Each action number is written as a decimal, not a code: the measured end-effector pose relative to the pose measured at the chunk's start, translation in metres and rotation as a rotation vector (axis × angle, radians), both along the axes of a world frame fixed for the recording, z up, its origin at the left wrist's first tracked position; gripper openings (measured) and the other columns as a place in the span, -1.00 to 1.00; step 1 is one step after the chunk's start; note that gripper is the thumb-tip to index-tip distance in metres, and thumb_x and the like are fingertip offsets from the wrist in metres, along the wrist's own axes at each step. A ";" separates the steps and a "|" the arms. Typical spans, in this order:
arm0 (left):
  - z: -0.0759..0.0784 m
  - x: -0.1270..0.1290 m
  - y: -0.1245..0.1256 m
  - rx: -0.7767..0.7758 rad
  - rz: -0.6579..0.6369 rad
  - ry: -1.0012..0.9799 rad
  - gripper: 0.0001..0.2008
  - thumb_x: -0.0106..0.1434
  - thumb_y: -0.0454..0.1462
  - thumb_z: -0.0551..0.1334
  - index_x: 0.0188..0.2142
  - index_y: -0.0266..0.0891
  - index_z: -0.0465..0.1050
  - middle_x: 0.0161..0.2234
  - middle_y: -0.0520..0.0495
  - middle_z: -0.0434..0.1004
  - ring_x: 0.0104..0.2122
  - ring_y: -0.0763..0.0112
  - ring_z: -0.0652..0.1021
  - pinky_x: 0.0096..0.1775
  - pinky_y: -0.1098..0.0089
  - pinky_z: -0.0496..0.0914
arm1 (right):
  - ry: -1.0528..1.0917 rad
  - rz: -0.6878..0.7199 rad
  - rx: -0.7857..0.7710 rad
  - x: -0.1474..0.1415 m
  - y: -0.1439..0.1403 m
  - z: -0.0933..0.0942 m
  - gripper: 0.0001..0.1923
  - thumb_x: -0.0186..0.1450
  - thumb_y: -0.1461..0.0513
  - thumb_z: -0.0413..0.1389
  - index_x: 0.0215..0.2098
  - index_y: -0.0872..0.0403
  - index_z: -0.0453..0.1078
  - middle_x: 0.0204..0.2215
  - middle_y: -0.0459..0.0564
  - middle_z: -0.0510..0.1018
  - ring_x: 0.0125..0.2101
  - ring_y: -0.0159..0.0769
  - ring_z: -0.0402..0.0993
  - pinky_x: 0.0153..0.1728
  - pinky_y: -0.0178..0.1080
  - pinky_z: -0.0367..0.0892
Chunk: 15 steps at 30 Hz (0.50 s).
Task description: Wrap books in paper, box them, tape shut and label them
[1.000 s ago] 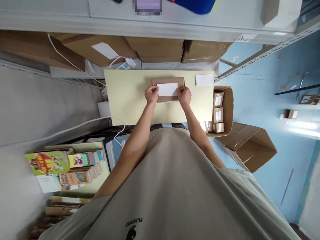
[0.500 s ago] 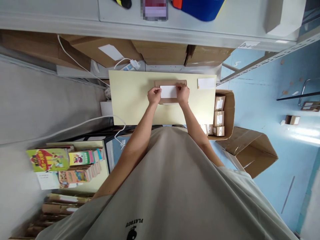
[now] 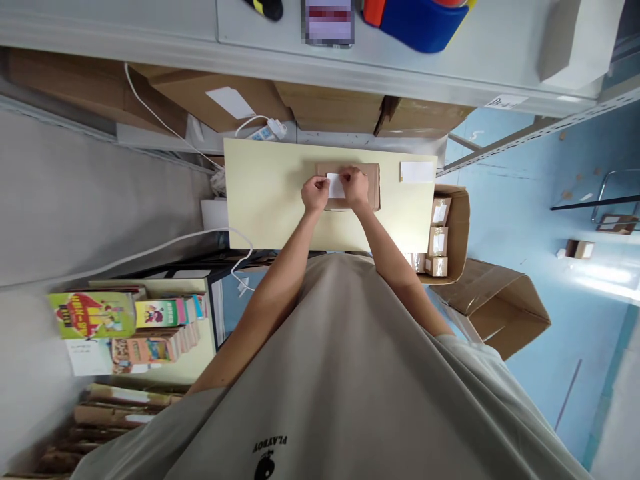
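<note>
A brown cardboard box (image 3: 373, 188) lies flat on the pale yellow tabletop (image 3: 270, 213) in front of me. Over it is a white paper label (image 3: 336, 189), only a narrow part of which shows between my hands. My left hand (image 3: 316, 194) pinches the label's left edge at the box's left side. My right hand (image 3: 355, 188) is closed at the label's right part, fingers bent over the box. Whether the label is folded there or just covered, I cannot tell. A white stack of labels or paper (image 3: 417, 172) lies at the table's far right corner.
Right of the table, an open carton (image 3: 461, 233) holds several small taped boxes (image 3: 439, 240). Another open carton (image 3: 505, 307) sits on the blue floor. A grey shelf (image 3: 400, 73) spans the far side, with a power strip (image 3: 263, 133) beneath. Books (image 3: 95, 315) are stacked at left.
My right hand has slid left along the label, closer to my left hand, so less of the label shows and the box's right end is uncovered. The view has shifted slightly.
</note>
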<state>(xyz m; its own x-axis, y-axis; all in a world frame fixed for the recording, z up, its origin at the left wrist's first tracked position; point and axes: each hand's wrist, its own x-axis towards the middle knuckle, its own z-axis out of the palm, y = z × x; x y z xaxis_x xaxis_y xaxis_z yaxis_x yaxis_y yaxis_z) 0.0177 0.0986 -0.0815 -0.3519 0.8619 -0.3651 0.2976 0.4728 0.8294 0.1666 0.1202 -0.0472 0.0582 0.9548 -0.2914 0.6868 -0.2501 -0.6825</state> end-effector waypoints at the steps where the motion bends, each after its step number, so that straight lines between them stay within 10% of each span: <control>1: 0.002 0.001 -0.001 0.004 0.001 0.010 -0.96 0.34 -0.24 0.41 -0.28 -0.08 0.63 -0.33 -0.04 0.68 -0.20 0.15 0.67 0.01 0.18 0.51 | -0.015 0.014 -0.007 -0.001 0.000 0.000 -0.77 0.52 0.35 0.16 -0.17 0.00 0.67 -0.03 0.08 0.80 -0.03 -0.10 0.73 0.20 -0.06 0.56; 15: 0.020 0.003 -0.020 0.121 -0.035 0.085 -0.94 0.45 -0.23 0.39 -0.22 -0.05 0.62 -0.27 -0.08 0.58 -0.12 0.13 0.64 0.14 0.15 0.52 | 0.039 0.074 0.011 -0.021 -0.006 -0.004 -0.79 0.54 0.31 0.14 -0.19 -0.02 0.60 -0.01 0.06 0.76 -0.03 -0.13 0.68 0.15 -0.14 0.52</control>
<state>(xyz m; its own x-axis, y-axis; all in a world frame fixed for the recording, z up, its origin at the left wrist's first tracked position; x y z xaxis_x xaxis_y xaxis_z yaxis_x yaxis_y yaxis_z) 0.0207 0.0782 -0.0619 -0.3464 0.9100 -0.2277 0.3840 0.3590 0.8507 0.1459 0.1138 -0.0512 -0.0240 0.9593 -0.2815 0.6763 -0.1917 -0.7112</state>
